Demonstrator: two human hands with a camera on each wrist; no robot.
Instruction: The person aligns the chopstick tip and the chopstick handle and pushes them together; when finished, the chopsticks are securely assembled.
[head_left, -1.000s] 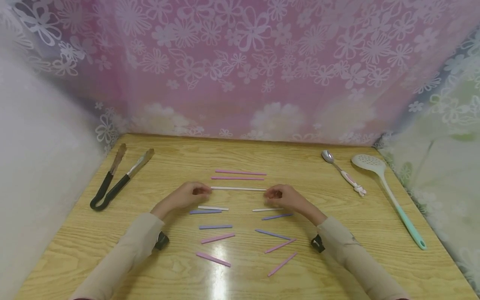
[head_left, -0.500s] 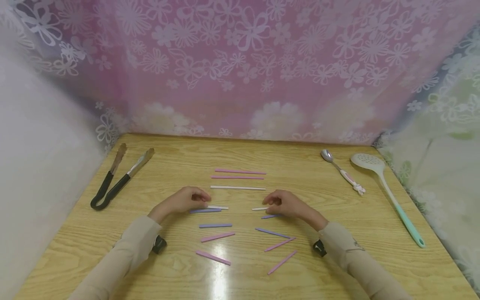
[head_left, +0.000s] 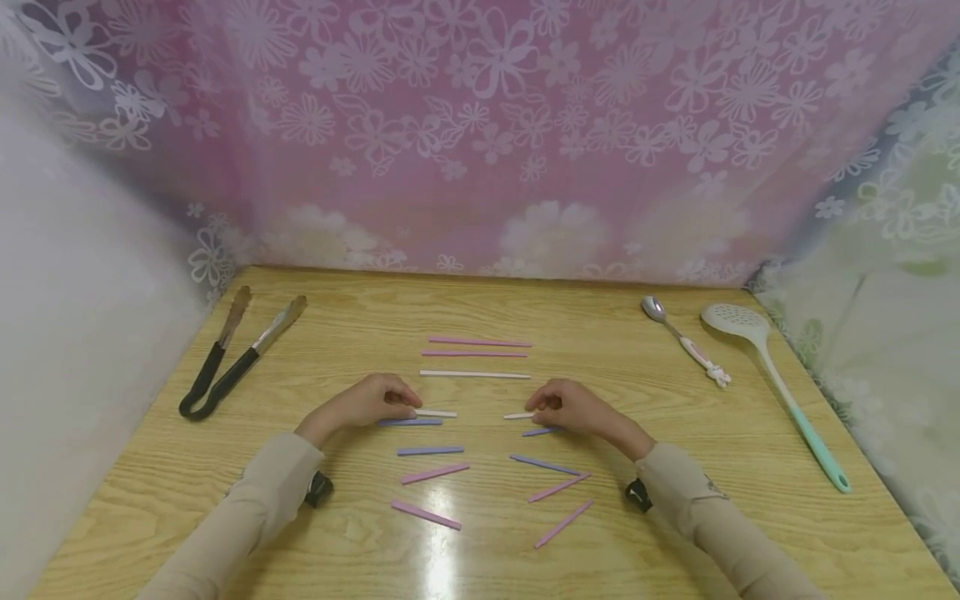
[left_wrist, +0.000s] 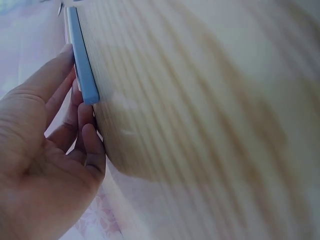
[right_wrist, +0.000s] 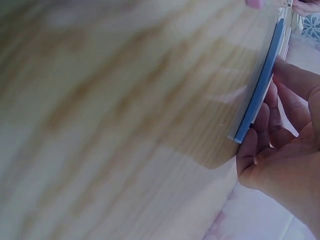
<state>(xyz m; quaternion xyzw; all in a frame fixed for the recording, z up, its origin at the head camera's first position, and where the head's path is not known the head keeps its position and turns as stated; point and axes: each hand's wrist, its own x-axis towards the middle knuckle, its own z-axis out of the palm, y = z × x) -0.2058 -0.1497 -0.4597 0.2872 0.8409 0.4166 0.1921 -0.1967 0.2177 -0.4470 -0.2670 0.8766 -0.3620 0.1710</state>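
In the head view my left hand (head_left: 373, 398) pinches the outer end of a thick white chopstick half (head_left: 437, 414) lying on the table. My right hand (head_left: 576, 405) pinches a thinner white chopstick half (head_left: 517, 416) by its outer end, opposite the first with a gap between. A blue half (head_left: 411, 422) lies just in front of the left hand; it partly covers the white piece in the left wrist view. Another blue half (head_left: 542, 432) sits partly under the right hand. Beyond both hands lie a long white chopstick (head_left: 476, 375) and two long pink chopsticks (head_left: 480, 342).
Nearer the front of the wooden table (head_left: 337, 558) are more blue halves (head_left: 431, 451) and pink halves (head_left: 426, 515). Black-handled tongs (head_left: 240, 367) lie at the left. A spoon (head_left: 693, 350) and a slotted ladle (head_left: 780, 375) lie at the right; a floral cloth (head_left: 495, 167) hangs behind.
Both hands have let go of the long white chopstick and come nearer, onto the two white halves. Over the last half second they stay nearly still.
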